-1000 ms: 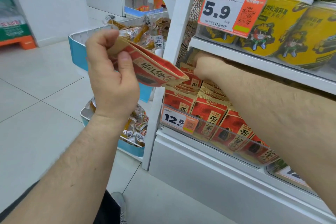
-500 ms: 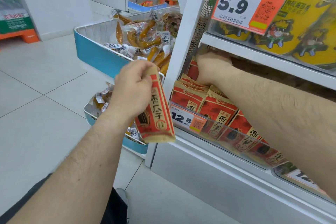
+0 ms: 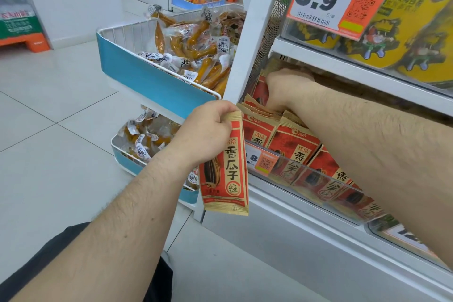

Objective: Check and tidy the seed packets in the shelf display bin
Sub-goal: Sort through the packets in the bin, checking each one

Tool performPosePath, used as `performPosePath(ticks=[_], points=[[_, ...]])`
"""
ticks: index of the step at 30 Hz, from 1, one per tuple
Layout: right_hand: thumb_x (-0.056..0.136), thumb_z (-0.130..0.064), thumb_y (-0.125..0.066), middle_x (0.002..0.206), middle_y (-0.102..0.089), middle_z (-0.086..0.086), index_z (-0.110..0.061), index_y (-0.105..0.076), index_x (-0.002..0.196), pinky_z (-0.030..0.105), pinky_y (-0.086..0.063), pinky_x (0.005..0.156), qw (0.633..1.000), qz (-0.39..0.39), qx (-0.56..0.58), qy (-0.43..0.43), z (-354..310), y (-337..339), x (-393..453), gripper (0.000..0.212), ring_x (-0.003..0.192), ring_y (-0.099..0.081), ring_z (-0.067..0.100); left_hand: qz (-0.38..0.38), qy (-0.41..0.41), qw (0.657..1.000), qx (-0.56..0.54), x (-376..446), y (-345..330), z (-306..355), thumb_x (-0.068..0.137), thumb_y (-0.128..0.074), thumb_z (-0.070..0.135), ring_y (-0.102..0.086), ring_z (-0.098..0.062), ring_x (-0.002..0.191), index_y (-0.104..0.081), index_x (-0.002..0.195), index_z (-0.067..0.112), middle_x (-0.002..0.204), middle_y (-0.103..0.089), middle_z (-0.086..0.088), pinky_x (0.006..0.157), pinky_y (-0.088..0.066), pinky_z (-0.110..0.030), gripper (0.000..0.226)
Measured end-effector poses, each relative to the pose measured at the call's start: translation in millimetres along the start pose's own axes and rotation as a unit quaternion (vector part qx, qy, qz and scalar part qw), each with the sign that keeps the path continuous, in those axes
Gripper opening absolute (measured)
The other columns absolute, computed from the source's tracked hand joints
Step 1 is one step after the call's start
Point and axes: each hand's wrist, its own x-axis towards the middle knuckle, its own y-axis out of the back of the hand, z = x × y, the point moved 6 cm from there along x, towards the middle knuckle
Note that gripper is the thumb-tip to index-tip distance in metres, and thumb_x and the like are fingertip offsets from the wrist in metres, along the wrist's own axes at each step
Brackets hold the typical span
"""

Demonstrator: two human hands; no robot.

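- The white shelf unit (image 3: 247, 39) is filling the right side of the view, and the clear-fronted display bin (image 3: 318, 180) is sitting on its lower level, running away to the right under the yellow tubs (image 3: 414, 32).
- Red seed packets (image 3: 294, 144) are standing in rows inside that bin, leaning back, faces toward the camera.
- Beside the shelf post, two blue wire baskets (image 3: 147, 78) of vacuum-packed snacks are hanging off to the left, well apart from the job.
- The right hand (image 3: 286, 91) is reaching deep into the bin's back left corner, knuckles up, fingers buried among the packet tops; whether it is gripping one or just pressing them back cannot be told from here.
- The left hand (image 3: 208, 127) is hovering just outside the bin's left end, fingers curled and pinching the top edge of a single packet (image 3: 226, 167).
- That held packet is hanging with its long axis vertical, face out, just in front of the price tag (image 3: 259, 160).
- The key relation: the bin's rows lie up and to the right of the left hand, so it is the nearer hand for slotting the packet in, likely into the gap the right hand seems to be making.
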Motion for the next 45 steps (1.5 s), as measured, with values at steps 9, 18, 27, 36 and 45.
performPosePath(ticks=[9, 18, 27, 36, 45], points=[[0.094, -0.035, -0.053, 0.099, -0.069, 0.006, -0.013, -0.069, 0.102, 0.032, -0.049, 0.070, 0.996, 0.053, 0.057, 0.035, 4, 16, -35, 0.028, 0.088, -0.061, 0.026, -0.034, -0.023, 0.999, 0.005, -8, -9, 5, 0.094, -0.060, 0.013, -0.067, -0.006, 0.085, -0.052, 0.091, 0.039, 0.089, -0.065, 0.012, 0.071, -0.058, -0.030, 0.027], [0.083, -0.034, -0.069, 0.074, -0.068, -0.014, -0.026, -0.071, 0.080, 0.025, -0.049, 0.067, 0.880, 0.154, 0.448, -0.032, 17, -16, -163, 0.009, 0.066, -0.060, 0.003, -0.074, -0.061, 0.995, -0.039, -15, -39, 26, 0.084, -0.075, 0.013, -0.068, 0.000, 0.070, -0.058, 0.090, 0.034, 0.074, -0.071, 0.015, 0.068, -0.059, -0.029, 0.027], [0.093, -0.017, -0.062, 0.039, -0.051, -0.011, -0.009, -0.067, 0.073, 0.017, -0.037, 0.039, 0.764, 0.071, 0.633, -0.104, 36, -44, -186, 0.022, 0.035, -0.046, 0.000, -0.105, 0.005, 0.974, -0.202, -16, -55, 27, 0.081, -0.072, 0.000, -0.072, -0.012, 0.072, -0.062, 0.091, 0.015, 0.069, -0.074, 0.002, 0.064, -0.058, -0.031, 0.020], [0.094, -0.012, -0.060, 0.035, -0.047, -0.009, -0.002, -0.062, 0.076, 0.014, -0.034, 0.037, 0.681, 0.050, 0.721, -0.120, 38, -45, -193, 0.021, 0.031, -0.043, 0.001, -0.086, 0.018, 0.956, -0.278, -25, -59, 26, 0.064, -0.071, 0.015, -0.072, -0.015, 0.068, -0.061, 0.093, 0.011, 0.070, -0.074, -0.001, 0.054, -0.055, -0.026, 0.031], [0.093, -0.023, -0.061, 0.056, -0.063, -0.003, -0.014, -0.065, 0.080, 0.022, -0.034, 0.043, 0.666, 0.052, 0.737, -0.107, 47, -58, -183, 0.016, 0.044, -0.047, 0.011, -0.131, 0.073, 0.941, -0.304, -28, -74, 10, 0.073, -0.067, 0.027, -0.072, -0.023, 0.073, -0.071, 0.100, 0.014, 0.090, -0.076, -0.011, 0.072, -0.059, -0.041, 0.030]])
